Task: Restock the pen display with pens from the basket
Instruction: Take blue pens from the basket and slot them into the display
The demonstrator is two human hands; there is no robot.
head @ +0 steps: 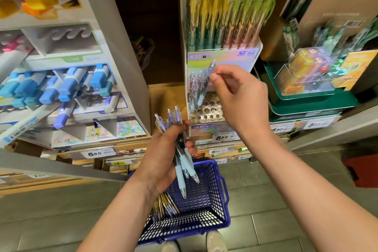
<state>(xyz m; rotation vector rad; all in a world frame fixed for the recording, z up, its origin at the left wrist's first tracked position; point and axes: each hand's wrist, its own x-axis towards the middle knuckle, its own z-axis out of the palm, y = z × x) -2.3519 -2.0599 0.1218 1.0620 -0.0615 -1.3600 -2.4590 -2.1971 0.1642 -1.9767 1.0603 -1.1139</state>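
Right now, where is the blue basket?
In the head view the basket sits on the floor at lower centre, under the left hand holding pens, just ahead of the shoes.

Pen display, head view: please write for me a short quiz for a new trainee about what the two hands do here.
1. True or false: the right hand pinches a single pen above the pen display.
2. What does the left hand hold? A) nothing B) a bundle of pens C) a marker
3. In a few words: where does the blue basket stand?

Key
1. True.
2. B.
3. On the floor, below the hands.
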